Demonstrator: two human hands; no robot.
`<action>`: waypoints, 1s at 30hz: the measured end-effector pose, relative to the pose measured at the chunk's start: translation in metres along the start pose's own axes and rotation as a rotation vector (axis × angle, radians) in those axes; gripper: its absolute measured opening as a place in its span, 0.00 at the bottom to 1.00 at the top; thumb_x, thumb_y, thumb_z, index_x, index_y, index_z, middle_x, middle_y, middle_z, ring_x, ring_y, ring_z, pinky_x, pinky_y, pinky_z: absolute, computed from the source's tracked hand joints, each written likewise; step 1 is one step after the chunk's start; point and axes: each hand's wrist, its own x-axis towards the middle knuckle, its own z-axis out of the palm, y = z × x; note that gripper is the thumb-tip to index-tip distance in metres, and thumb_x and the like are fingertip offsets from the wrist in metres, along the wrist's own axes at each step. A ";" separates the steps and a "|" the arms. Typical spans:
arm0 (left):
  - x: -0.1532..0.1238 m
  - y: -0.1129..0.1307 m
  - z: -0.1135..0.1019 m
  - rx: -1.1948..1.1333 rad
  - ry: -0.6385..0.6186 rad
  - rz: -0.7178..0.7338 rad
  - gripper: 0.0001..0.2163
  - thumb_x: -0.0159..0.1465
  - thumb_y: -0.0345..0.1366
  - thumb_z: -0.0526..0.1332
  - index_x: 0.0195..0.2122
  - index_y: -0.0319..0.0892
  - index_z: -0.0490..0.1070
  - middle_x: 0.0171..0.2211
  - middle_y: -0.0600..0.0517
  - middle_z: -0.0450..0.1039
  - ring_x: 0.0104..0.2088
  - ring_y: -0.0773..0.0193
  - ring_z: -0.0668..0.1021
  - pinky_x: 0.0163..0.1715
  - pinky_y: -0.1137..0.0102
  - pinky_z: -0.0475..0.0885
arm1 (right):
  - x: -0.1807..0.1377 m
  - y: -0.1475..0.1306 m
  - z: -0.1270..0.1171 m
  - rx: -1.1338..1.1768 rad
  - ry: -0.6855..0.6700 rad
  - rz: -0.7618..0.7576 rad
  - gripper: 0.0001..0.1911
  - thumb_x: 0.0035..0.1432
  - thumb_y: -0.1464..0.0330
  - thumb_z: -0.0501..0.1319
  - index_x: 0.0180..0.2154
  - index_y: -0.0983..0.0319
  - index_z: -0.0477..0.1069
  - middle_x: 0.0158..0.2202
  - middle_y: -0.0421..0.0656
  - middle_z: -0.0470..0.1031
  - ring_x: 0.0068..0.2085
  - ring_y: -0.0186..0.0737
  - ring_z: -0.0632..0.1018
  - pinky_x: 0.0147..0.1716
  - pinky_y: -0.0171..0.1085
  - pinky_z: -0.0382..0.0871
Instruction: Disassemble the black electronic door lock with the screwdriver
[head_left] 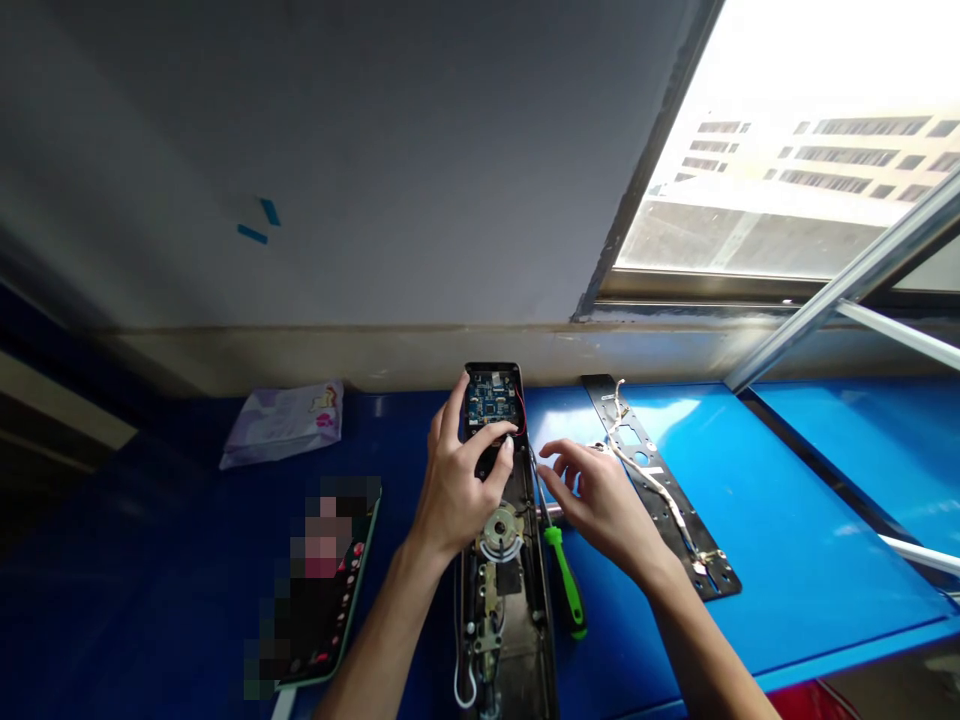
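A long black smart door lock body (517,600) lies open-side up, its far end housing a blue circuit board (493,395). My left hand (459,480) rests over it just below the board. One finger stretches along the housing's left edge, while thumb and index finger come together near the end of a thin red wire (523,405); what they pinch is too small to make out. Close to the lock's right edge, my right hand (596,490) is raised with fingers bent and apart, holding nothing visible. Below it, a green-handled screwdriver (566,585) lies beside the lock.
On the right lies a black perforated plate (675,510) with a taped cable (649,475). A phone (330,600) and a light purple packet (289,425) are on the left of the blue table (810,560). Behind stand the wall, a window and a metal frame (810,310).
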 end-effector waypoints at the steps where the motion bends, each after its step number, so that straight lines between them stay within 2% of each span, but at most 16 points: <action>1: 0.000 0.000 0.001 -0.007 0.006 -0.006 0.09 0.72 0.37 0.62 0.47 0.48 0.83 0.78 0.49 0.48 0.74 0.41 0.61 0.71 0.42 0.62 | -0.001 -0.002 0.000 0.000 0.000 0.014 0.10 0.71 0.61 0.58 0.45 0.58 0.75 0.32 0.39 0.78 0.28 0.35 0.74 0.31 0.35 0.65; 5: 0.005 0.001 0.005 -0.019 0.014 -0.070 0.07 0.71 0.38 0.64 0.45 0.47 0.82 0.75 0.45 0.54 0.72 0.42 0.64 0.71 0.44 0.63 | -0.005 -0.006 -0.003 -0.024 -0.065 0.055 0.09 0.71 0.61 0.57 0.44 0.57 0.73 0.31 0.38 0.78 0.28 0.35 0.74 0.31 0.36 0.63; 10: 0.015 0.006 0.009 0.034 0.012 -0.113 0.04 0.68 0.34 0.66 0.41 0.46 0.82 0.72 0.44 0.58 0.71 0.40 0.66 0.69 0.44 0.65 | -0.021 -0.004 -0.010 -0.119 -0.233 0.104 0.06 0.66 0.67 0.60 0.45 0.57 0.68 0.27 0.37 0.77 0.28 0.38 0.74 0.29 0.36 0.56; 15: 0.022 0.009 0.015 0.100 0.038 -0.132 0.16 0.63 0.29 0.68 0.52 0.47 0.78 0.70 0.42 0.61 0.69 0.39 0.69 0.69 0.43 0.67 | -0.036 -0.005 -0.001 -0.203 -0.348 0.141 0.11 0.59 0.70 0.66 0.41 0.58 0.66 0.26 0.36 0.75 0.27 0.39 0.74 0.26 0.35 0.49; 19: 0.019 0.009 0.012 0.088 0.054 -0.100 0.15 0.64 0.32 0.69 0.52 0.47 0.78 0.71 0.42 0.59 0.70 0.40 0.67 0.69 0.44 0.67 | -0.037 -0.006 0.000 -0.268 -0.336 0.161 0.12 0.56 0.74 0.63 0.43 0.59 0.68 0.27 0.38 0.76 0.29 0.39 0.75 0.27 0.35 0.49; 23: 0.007 0.005 -0.001 0.059 0.135 -0.109 0.15 0.68 0.35 0.65 0.56 0.48 0.76 0.69 0.42 0.61 0.70 0.45 0.68 0.69 0.46 0.67 | -0.033 -0.006 -0.033 -0.319 -0.283 0.167 0.11 0.64 0.69 0.58 0.48 0.58 0.72 0.31 0.43 0.81 0.30 0.42 0.78 0.29 0.36 0.57; 25: 0.000 0.002 -0.006 0.024 0.163 -0.146 0.16 0.69 0.37 0.64 0.58 0.48 0.74 0.68 0.42 0.64 0.69 0.46 0.70 0.68 0.47 0.68 | -0.030 -0.006 -0.056 -0.340 -0.265 0.145 0.10 0.66 0.67 0.58 0.46 0.57 0.76 0.37 0.47 0.84 0.37 0.47 0.81 0.32 0.38 0.62; 28: -0.010 -0.004 -0.009 -0.076 0.156 -0.226 0.19 0.69 0.38 0.63 0.61 0.49 0.72 0.67 0.44 0.67 0.68 0.47 0.70 0.67 0.47 0.69 | -0.022 -0.012 -0.086 -0.395 -0.209 0.089 0.14 0.69 0.61 0.58 0.51 0.51 0.79 0.46 0.46 0.86 0.42 0.51 0.84 0.33 0.40 0.67; 30: -0.016 -0.007 -0.007 -0.194 0.130 -0.299 0.20 0.69 0.39 0.64 0.62 0.50 0.72 0.67 0.45 0.68 0.68 0.48 0.71 0.65 0.49 0.72 | -0.016 -0.019 -0.101 -0.461 -0.131 0.046 0.13 0.69 0.60 0.61 0.50 0.50 0.81 0.40 0.44 0.87 0.35 0.49 0.85 0.28 0.39 0.66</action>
